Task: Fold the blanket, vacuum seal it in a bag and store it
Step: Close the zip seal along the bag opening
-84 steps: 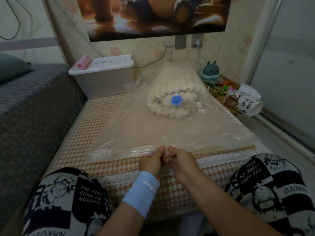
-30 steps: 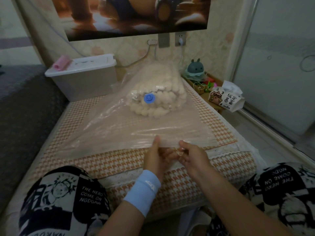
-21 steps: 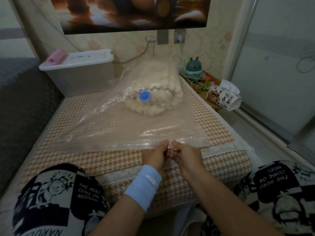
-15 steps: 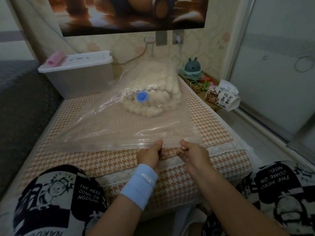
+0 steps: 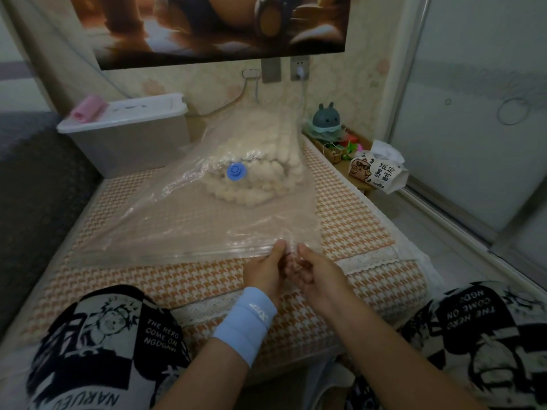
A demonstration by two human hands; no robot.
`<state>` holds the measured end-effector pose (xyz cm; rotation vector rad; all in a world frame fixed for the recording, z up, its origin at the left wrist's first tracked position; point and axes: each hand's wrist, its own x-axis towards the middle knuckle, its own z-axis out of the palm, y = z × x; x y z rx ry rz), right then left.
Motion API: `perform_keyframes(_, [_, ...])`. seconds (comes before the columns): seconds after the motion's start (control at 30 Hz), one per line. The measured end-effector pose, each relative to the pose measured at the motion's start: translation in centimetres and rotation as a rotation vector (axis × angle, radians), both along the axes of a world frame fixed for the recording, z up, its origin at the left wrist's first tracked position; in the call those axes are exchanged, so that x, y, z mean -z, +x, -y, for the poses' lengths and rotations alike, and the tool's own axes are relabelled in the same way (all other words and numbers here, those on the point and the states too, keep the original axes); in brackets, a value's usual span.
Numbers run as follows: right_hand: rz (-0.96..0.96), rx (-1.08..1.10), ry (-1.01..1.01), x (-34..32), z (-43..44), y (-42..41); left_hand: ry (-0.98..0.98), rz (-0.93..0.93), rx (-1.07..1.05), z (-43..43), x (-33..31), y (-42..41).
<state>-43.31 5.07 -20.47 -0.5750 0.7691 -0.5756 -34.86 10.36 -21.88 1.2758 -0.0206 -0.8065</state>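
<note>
Position: the clear vacuum bag (image 5: 189,229) lies flat on the houndstooth bed cover (image 5: 352,229), mouth toward the near edge. The folded cream blanket (image 5: 266,179) sits inside at the far end, under the blue valve (image 5: 236,172).

Grip: the left hand (image 5: 265,272) and the right hand (image 5: 318,276) are almost touching at the zip strip (image 5: 207,253), right of its middle. Each hand pinches the strip, thumb on top and fingers curled beneath.

Step in hand, as judged: pressing the zip tracks closed along the mouth.

Possible faults from here:
- Incomplete seal. The film just right of the hands is crumpled. A fold trapped between the tracks would leave a channel, and air would return after suction.
- Skipped section. Whether the long stretch of strip to the left is fully closed cannot be told. Any unpressed gap would defeat the vacuum.
- Bag shift. Pulling toward the near edge while pinching could drag the light film and skew the tracks out of line.
- Valve access. The loose film around the valve is wrinkled, which could hinder a flat fit for the pump

Nearby: a lidded storage box (image 5: 127,137) stands at far left
</note>
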Motion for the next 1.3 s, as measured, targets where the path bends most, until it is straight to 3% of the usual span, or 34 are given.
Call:
perform_keyframes(0.1, [0.031, 0.048, 0.013, -0.3, 0.5, 0.0, -0.042, -0.011, -0.056, -0.1, -0.3, 0.0])
perform_keyframes(0.2, [-0.061, 0.066, -0.074, -0.5, 1.4, -0.4, -0.077, -0.022, -0.051, -0.2, -0.9, -0.5])
perform_keyframes(0.47, [-0.25, 0.22, -0.105, -0.9, 2.2, -1.4, 0.09, 0.058, -0.106, 0.3, -0.2, -0.9])
perform_keyframes(0.7, [-0.411, 0.31, -0.271, 0.3, 1.9, -1.5, 0.16, 0.025, -0.158, 0.0, 0.1, -1.1])
perform_keyframes(0.8, [-0.544, 0.306, -0.456, 0.6, 4.5, -2.9, 0.117, -0.053, -0.235, -0.9, -0.1, 0.7])
perform_keyframes(0.93, [-0.513, 0.248, -0.689, -0.8, 5.0, -2.4, 0.018, -0.119, -0.043, -1.6, -1.4, 1.3])
perform_keyframes(1.03, [-0.588, 0.183, -1.128, -1.4, 4.1, -1.5, 0.131, -0.077, 0.142, -2.5, -2.3, 0.0])
perform_keyframes(1.1, [-0.594, 0.148, -1.486, -1.5, 4.2, -1.1, 0.301, -0.043, 0.405, -4.0, -3.4, -0.2])
perform_keyframes(1.2, [-0.574, -0.152, -1.812, -1.9, 4.9, 0.4, 0.526, 0.175, 0.83, -5.6, -6.0, 0.5])
perform_keyframes(1.23, [-0.606, -0.289, -1.843, -1.7, 5.2, 0.9, 0.537, 0.28, 0.839, -5.6, -6.9, 1.0])
perform_keyframes(1.3, [-0.708, -0.53, -1.79, -1.3, 6.0, 1.6, 0.48, 0.519, 0.665, -4.6, -8.4, 2.6])
